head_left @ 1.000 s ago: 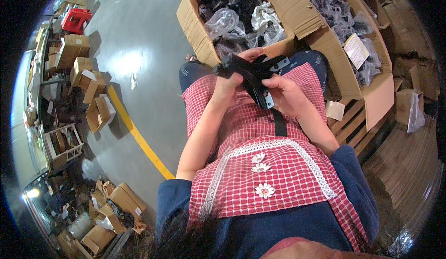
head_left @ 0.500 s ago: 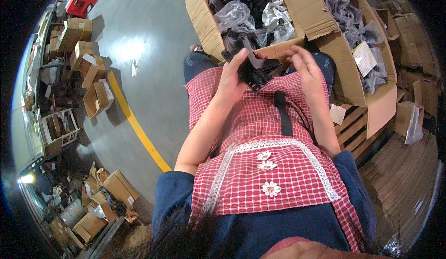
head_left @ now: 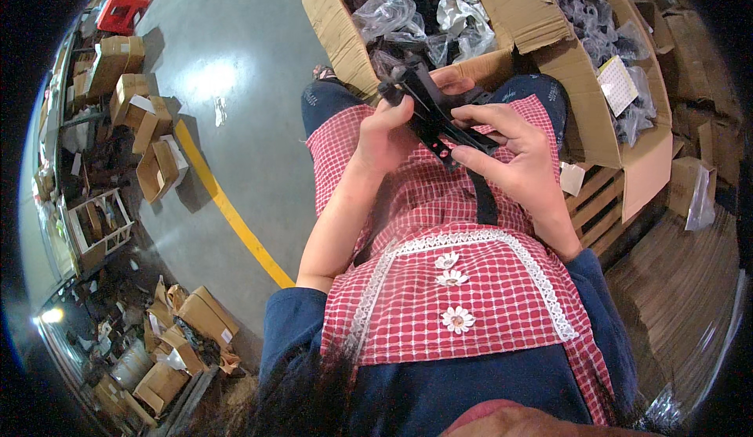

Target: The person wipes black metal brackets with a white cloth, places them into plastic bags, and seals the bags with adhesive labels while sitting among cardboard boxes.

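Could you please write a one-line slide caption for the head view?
Both hands, left hand and right hand, grip a black plastic part over a checked apron.

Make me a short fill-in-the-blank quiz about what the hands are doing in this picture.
1. Both hands, the left hand and the right hand, hold a ____ plastic part.
2. The apron is checked red and ____.
3. The box ahead of the knees is made of ____.
4. The line painted on the floor is ____.

Missing words: black; white; cardboard; yellow
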Demonstrator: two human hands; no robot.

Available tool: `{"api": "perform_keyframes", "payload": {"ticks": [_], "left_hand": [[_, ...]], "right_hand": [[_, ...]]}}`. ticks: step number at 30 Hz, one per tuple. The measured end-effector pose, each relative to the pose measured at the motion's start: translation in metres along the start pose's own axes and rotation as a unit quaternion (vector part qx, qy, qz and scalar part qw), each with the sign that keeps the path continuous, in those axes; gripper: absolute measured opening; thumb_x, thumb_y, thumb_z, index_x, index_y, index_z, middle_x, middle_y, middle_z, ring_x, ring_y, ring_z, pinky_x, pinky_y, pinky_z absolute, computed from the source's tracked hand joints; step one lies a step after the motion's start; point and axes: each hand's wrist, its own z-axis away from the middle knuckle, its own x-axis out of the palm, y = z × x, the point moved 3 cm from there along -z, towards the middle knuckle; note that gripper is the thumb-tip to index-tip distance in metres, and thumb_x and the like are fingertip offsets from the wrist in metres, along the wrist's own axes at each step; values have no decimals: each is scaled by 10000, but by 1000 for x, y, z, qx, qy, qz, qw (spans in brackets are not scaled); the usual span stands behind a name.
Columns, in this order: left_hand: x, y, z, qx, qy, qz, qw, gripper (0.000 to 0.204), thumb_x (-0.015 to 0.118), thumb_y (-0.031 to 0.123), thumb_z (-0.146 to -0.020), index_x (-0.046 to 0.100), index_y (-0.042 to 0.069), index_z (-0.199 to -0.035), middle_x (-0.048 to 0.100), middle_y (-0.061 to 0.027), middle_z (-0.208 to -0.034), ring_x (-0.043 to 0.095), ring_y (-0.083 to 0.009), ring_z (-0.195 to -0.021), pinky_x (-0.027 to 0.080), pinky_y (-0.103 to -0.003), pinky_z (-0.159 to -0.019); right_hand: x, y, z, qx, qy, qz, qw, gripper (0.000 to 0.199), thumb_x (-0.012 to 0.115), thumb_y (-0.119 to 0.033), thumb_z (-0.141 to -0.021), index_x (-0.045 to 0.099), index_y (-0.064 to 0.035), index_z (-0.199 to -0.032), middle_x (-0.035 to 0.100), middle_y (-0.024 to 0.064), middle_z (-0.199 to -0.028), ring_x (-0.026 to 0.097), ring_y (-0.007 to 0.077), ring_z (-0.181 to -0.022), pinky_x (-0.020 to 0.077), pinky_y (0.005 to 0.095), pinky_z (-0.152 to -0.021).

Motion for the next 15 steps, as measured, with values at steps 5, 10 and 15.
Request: {"api": "perform_keyframes", "payload": {"ticks": [5, 10, 15], "left_hand": [[-1, -1, -2, 35, -3, 18, 999, 726, 687, 309, -759, 515, -95, -1337, 511, -260, -1396, 491, -332, -1318, 395, -439, -1106], [4, 1, 1, 57, 4, -42, 997, 668, 626, 162, -702, 531, -130, -1295, 599, -243, -1297, 574, -340, -1232, 412, -441, -1097], [16, 3, 2, 88, 96, -36, 991, 645, 567, 97, -720, 495, -126, -1321, 602, -253, -1284, 582, -329, -1224, 430, -434, -1083]], "right_hand": [[-10, -3, -2, -65, 24, 72, 995, 246, 754, -58, -783, 707, -23, -1022, 706, 98, -950, 668, 192, -897, 520, 304, -794], [-13, 1, 6, 115, 94, -95, 984, 138, 708, -3, -815, 702, -17, -953, 695, 24, -890, 616, 80, -800, 489, 238, -726], [-8, -4, 10, 13, 121, 6, 992, 157, 702, 10, -816, 685, -14, -971, 701, 75, -952, 651, 150, -875, 514, 283, -781]]}}
